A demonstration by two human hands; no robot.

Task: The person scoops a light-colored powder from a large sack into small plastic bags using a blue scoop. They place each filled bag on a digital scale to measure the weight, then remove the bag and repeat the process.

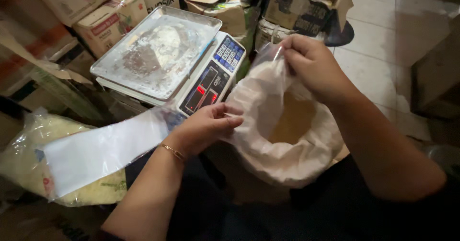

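Note:
My left hand point(208, 126) pinches the near rim of a large clear plastic bag point(287, 150) whose mouth is rolled down; pale yellowish powder or grain shows inside it. My right hand point(314, 66) grips the bag's far edge and lifts it upward. A gold bracelet circles my left wrist. A flat, long clear plastic bag point(96, 152) lies under my left forearm, stretching to the lower left.
A digital weighing scale point(206, 85) with a steel tray point(158, 52) dusted in white powder stands behind the hands. A filled plastic bag of yellowish crumbs point(24, 150) lies at left. Cardboard boxes point(110, 21) stack at the back; tiled floor point(378, 44) at right.

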